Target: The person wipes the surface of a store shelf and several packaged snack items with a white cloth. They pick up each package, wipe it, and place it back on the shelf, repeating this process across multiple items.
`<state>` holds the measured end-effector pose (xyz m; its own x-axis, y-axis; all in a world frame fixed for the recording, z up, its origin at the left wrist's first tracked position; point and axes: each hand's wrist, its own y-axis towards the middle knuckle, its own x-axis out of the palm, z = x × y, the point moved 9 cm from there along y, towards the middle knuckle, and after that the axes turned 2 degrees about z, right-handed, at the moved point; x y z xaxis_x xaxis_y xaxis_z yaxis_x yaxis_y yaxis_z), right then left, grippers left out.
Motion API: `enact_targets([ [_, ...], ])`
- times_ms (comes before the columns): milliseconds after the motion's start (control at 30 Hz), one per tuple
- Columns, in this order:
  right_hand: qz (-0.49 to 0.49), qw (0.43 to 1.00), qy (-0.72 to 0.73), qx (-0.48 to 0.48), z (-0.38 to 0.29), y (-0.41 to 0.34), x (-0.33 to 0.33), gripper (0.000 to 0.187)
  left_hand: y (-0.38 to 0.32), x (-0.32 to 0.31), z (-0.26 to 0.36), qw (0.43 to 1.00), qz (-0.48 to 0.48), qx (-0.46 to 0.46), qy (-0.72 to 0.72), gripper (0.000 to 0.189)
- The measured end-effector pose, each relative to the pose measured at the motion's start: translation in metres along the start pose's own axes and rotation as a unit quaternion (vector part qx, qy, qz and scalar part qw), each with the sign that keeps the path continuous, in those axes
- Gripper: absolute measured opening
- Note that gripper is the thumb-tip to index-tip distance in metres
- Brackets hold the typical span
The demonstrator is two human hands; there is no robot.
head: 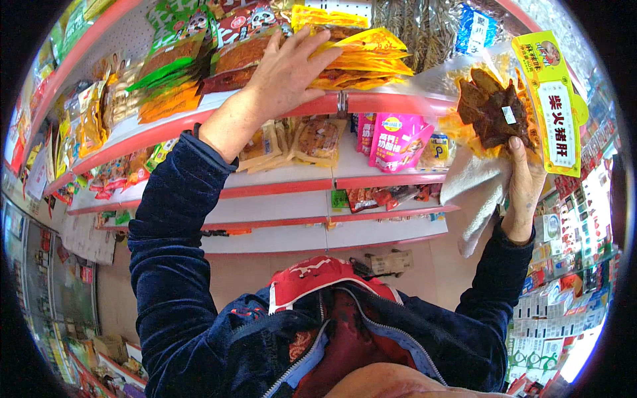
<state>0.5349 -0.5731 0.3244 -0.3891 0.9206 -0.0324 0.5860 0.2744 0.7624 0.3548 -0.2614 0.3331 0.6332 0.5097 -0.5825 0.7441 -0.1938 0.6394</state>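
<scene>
My right hand (pixel 523 191) grips a clear plastic packet of dark dried meat slices (pixel 495 112) with a yellow-green header card, along with a white cloth (pixel 473 191) that hangs below it. Over the top shelf, my left hand (pixel 291 69) is spread, its fingers apart, in front of yellow snack packets (pixel 366 57) stacked flat. I cannot tell whether its fingertips touch them. Just left of that hand lie red panda-printed packets (pixel 239 57), with green panda-printed packets (pixel 171 52) farther left.
Red-edged shelves (pixel 278 186) curve across the view. A lower one carries pale vacuum packs (pixel 318 139) and pink pouches (pixel 398 142). Dark stick-like snacks in clear bags (pixel 415 37) stand at the upper right. Shelves of small boxes (pixel 542 318) line the far right.
</scene>
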Motion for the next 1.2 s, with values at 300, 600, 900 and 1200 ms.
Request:
enact_targets([
  [300,-0.025,0.965,-0.172,-0.197,-0.043,0.047,0.058,0.031,-0.008,0.015,-0.012,0.981,0.011,-0.04,-0.191,0.063],
  [600,-0.182,0.929,-0.101,-0.305,-0.078,0.073,0.168,0.027,0.003,-0.032,-0.087,0.917,0.092,-0.122,-0.369,0.079],
  [900,-0.243,0.913,-0.212,-0.252,-0.093,0.086,0.253,0.028,-0.017,-0.04,-0.118,0.813,0.207,-0.135,-0.527,0.021],
  [1200,-0.32,0.925,-0.186,-0.086,-0.021,0.064,0.245,0.047,-0.081,-0.005,-0.176,0.685,0.093,-0.309,-0.653,0.044],
])
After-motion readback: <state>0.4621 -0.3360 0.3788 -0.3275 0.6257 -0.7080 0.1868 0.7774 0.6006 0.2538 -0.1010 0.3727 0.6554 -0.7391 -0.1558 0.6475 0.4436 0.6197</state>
